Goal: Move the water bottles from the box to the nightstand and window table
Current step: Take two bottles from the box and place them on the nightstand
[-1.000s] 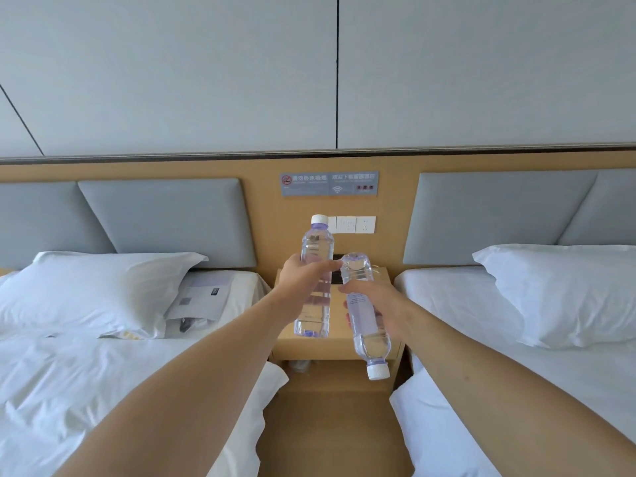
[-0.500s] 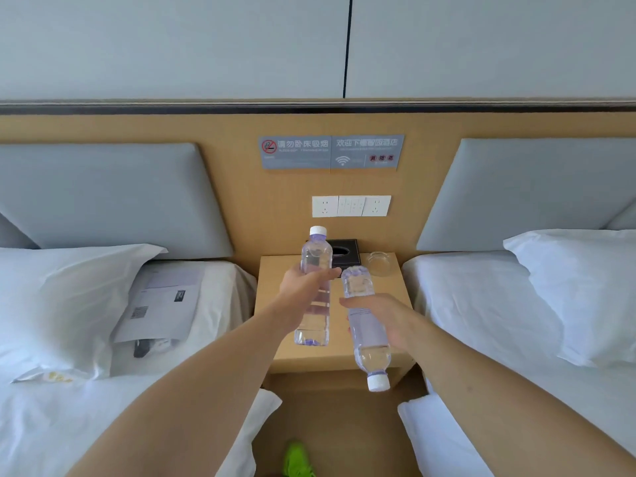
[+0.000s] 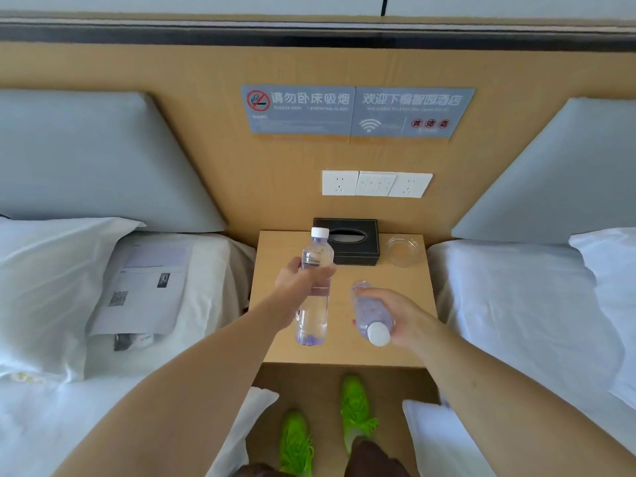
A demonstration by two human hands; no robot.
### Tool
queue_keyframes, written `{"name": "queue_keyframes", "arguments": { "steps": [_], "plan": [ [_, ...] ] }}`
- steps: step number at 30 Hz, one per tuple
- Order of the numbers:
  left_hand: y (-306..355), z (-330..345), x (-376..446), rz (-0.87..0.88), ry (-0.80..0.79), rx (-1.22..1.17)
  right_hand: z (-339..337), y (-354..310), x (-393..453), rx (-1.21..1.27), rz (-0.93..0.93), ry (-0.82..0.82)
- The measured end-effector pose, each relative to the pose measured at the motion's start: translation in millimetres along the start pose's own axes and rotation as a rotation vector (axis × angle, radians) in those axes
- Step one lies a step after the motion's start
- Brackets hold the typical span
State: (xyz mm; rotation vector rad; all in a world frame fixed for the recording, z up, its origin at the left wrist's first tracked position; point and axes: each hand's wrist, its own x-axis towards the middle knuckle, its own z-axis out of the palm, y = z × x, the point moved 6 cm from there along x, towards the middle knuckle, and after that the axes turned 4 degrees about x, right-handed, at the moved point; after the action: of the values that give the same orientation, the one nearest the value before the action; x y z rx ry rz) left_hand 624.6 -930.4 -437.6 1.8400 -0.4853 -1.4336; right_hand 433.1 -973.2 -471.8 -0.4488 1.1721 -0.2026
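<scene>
I stand at a wooden nightstand (image 3: 402,346) between two beds. My left hand (image 3: 303,280) grips a clear water bottle (image 3: 313,315) with a white cap around its upper half; the bottle is upright over the left part of the nightstand top. Whether its base touches the wood I cannot tell. My right hand (image 3: 399,315) holds a second clear bottle (image 3: 370,311) upside down and tilted, its white cap pointing toward me, above the middle of the nightstand.
A black tissue box (image 3: 358,249) and a glass ashtray (image 3: 402,251) sit at the back of the nightstand. White beds flank it, the left one (image 3: 51,390) with papers (image 3: 148,287) by the pillow. Wall sockets (image 3: 377,183) are above. My green shoes (image 3: 354,407) stand on the floor below.
I have stepped closer and look further down. Both bottles have come down over the nightstand top, and the right bottle's cap has swung toward me.
</scene>
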Motion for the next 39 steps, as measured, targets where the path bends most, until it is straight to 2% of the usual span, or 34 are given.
{"name": "queue_keyframes", "arguments": {
  "steps": [2, 8, 11, 14, 27, 35, 37, 39],
  "plan": [
    [-3.3, 6.5, 17.2, 0.007, 0.018, 0.052, -5.0, -13.0, 23.5, 0.034, 0.039, -0.008],
    [-21.9, 26.2, 67.7, 0.004, 0.067, 0.27, -25.7, -36.9, 85.8, 0.108, 0.189, 0.118],
    [-28.6, 33.3, 90.7, 0.056, 0.128, 0.363, -37.2, -40.7, 113.5, 0.205, 0.188, 0.184],
    [-34.4, 38.5, 109.3, 0.08, 0.123, 0.436, -42.4, -43.8, 136.3, 0.25, 0.173, 0.224],
    [-63.3, 37.8, 164.5, 0.116, 0.116, 0.479, -35.9, -39.4, 191.6, 0.177, 0.2, 0.262],
    [-57.4, 20.9, 170.7, 0.097, 0.151, 0.365, -21.0, -52.2, 187.7, 0.385, 0.113, 0.215],
    [-49.2, 19.5, 169.4, 0.139, 0.129, 0.383, -17.3, -56.2, 177.1, 0.331, 0.113, 0.213],
    [-39.2, 18.1, 167.0, 0.152, 0.116, 0.394, -18.5, -59.5, 164.4, 0.149, 0.131, 0.267]
  ]
}}
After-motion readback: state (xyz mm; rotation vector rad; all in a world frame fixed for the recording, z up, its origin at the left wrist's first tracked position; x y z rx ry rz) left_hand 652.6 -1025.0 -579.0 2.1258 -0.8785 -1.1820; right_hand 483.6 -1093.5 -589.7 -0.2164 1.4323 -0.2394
